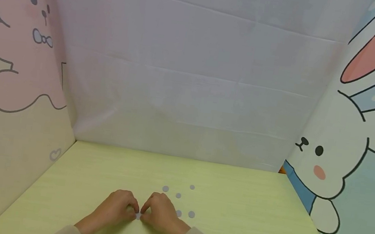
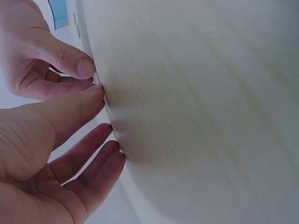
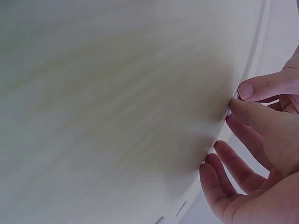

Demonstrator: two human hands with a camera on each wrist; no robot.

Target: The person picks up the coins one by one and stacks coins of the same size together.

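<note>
A small flat grey disc (image 1: 138,216) lies at the tabletop between both hands, mostly covered by fingertips. My left hand (image 1: 119,207) pinches its left edge between thumb and forefinger. From the other side my right hand (image 1: 160,212) pinches the right edge, its thumb close to the left thumb. In the left wrist view the left hand (image 2: 60,149) has its other fingertips down at the table surface, with a thin sliver of the disc (image 2: 96,77) between the two thumbs. The right wrist view has the right hand (image 3: 257,149) likewise, other fingertips touching the table.
Several more grey discs lie flat on the pale yellow-green table (image 1: 249,212): one disc (image 1: 178,213) just beside the right hand, another (image 1: 191,214) further right, others (image 1: 165,189) beyond it. A white sheet (image 1: 190,93) closes the back; cartoon-printed panels (image 1: 358,195) stand at both sides.
</note>
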